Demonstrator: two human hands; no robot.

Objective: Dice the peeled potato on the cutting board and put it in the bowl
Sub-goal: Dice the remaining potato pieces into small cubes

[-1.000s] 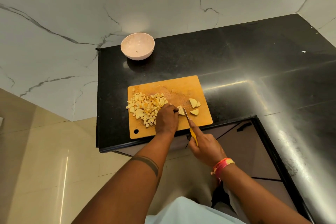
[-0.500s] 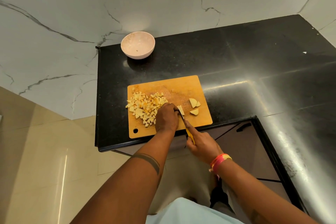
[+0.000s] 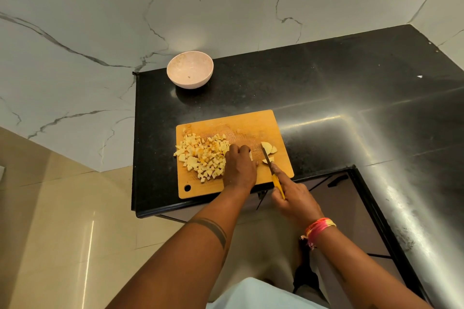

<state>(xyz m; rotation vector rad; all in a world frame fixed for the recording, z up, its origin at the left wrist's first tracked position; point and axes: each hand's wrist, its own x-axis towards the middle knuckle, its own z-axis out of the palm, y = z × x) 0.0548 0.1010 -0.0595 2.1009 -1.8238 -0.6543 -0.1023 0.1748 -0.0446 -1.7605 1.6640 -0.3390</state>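
1. I had my left hand (image 3: 240, 167) knuckles-up on the cutting board (image 3: 251, 123), its fingers curled over a potato piece (image 3: 250, 155) of which only a pale edge showed
2. My right hand (image 3: 295, 199) was wrapped round the yellow handle of the knife (image 3: 272, 170), index finger laid along the spine, the blade pointing toward the far side between my left hand and the loose pieces
3. The diced potato (image 3: 203, 158) lay heaped on the left half of the board; a few larger uncut wedges (image 3: 268, 149) sat on the right half, just beside the blade
4. I judged the wedges light, firm and wet-slick, likely to skid under the knife, so I would pin each one from above with curled fingertips, flat face down
5. The dice were small and loose; I judged scooping them against the blade safer than pinching
6. The bowl (image 3: 190, 69) stood at the far left corner of the table (image 3: 351, 87), well apart from the board, with no potato in it that I could see
7. The table was glossy black stone, with a veined marble wall behind and beige floor tiles to the left
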